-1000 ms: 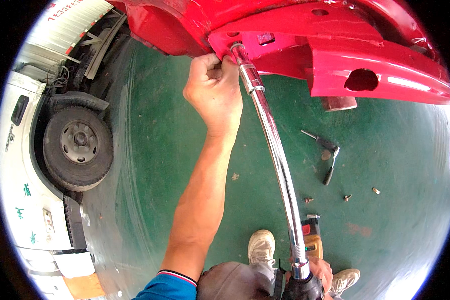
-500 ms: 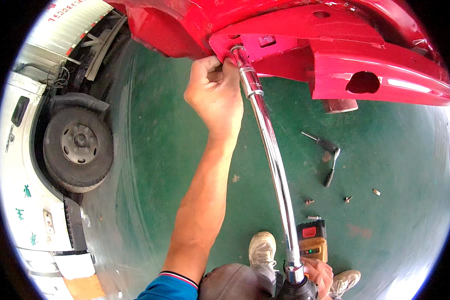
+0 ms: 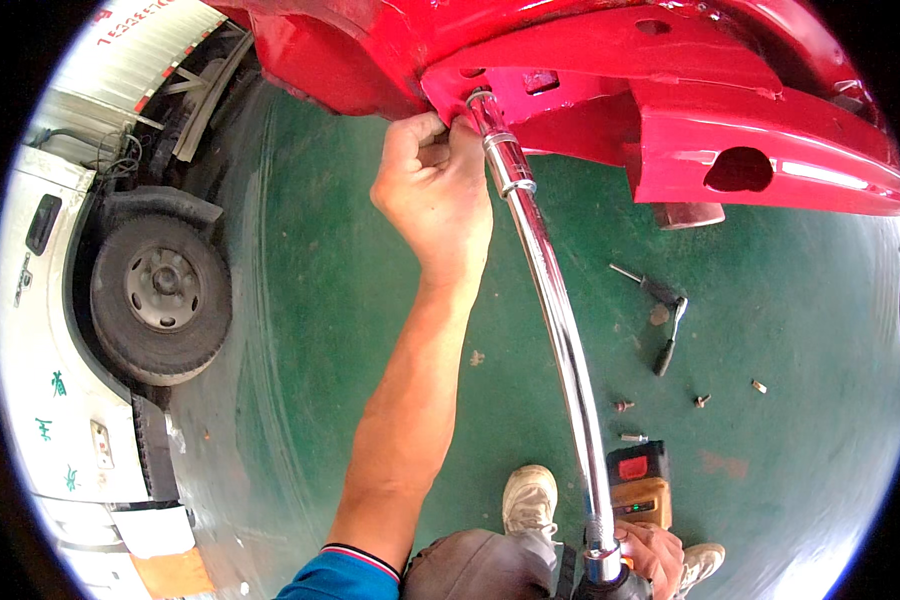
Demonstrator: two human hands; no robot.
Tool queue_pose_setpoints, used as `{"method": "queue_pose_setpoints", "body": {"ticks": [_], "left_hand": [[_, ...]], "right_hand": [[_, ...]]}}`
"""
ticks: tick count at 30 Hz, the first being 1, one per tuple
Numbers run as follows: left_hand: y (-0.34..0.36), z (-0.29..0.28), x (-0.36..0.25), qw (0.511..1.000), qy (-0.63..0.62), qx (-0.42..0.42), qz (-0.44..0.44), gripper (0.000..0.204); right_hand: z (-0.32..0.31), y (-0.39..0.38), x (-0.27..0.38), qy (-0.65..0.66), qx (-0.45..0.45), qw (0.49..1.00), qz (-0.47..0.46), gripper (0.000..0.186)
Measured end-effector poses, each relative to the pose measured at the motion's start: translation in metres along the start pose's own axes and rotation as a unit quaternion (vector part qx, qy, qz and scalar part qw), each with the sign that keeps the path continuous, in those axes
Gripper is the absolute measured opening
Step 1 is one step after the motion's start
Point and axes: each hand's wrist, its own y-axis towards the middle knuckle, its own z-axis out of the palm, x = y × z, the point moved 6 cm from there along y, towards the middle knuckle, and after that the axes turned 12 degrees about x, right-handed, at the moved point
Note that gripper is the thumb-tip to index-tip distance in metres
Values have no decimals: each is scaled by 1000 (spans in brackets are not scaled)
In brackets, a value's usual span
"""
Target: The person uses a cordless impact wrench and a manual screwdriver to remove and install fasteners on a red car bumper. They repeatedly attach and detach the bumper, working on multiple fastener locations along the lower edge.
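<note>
My left hand (image 3: pixel 438 195) is closed, its fingertips pinched at the lower edge of a red metal vehicle panel (image 3: pixel 590 60), right beside a socket. What the fingertips hold, if anything, is hidden. A long chrome extension bar (image 3: pixel 560 340) runs from that socket (image 3: pixel 487 112), set against the panel, down to a cordless impact wrench (image 3: pixel 610 585) at the lower edge. My right hand (image 3: pixel 652 557) is wrapped round the wrench's handle, partly behind the tool. Below that hand shows the yellow and black battery (image 3: pixel 642 490) with a red button and a small green light.
On the green floor lie a ratchet (image 3: pixel 674 335) with a rod-like piece near it, several bolts (image 3: pixel 702 401) and a small socket (image 3: pixel 634 437). A white truck with a dark wheel (image 3: pixel 162 285) stands on the left. My shoes (image 3: pixel 530 500) are below.
The view has shifted slightly, so most things sit a little further right. The wrench end of the bar has swung slightly right and down. Both hands keep their holds.
</note>
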Motion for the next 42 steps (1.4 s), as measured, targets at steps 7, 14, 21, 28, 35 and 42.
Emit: {"method": "queue_pose_setpoints", "body": {"ticks": [7, 14, 21, 28, 35, 42], "left_hand": [[-1, 5, -6, 1000, -6, 3, -2, 10], [1, 1, -6, 1000, 17, 8, 10, 8], [0, 3, -6, 1000, -12, -4, 5, 8], [1, 2, -9, 1000, -11, 4, -24, 9], [-3, -2, -11, 998, -49, 26, -44, 13], [-41, 41, -59, 810, -411, 127, -397, 35]], "right_hand": [[3, -2, -4, 83, 0, 997, 4, 11], [-3, 0, 6, -17, -5, 999, -36, 13], [-3, 2, 10, -33, -5, 999, -5, 19], [-1, -7, 9, -7, -14, 1000, 1, 18], [0, 1, -2, -55, -37, 997, -29, 25], [-9, 0, -1, -82, -25, 996, -16, 39]]}}
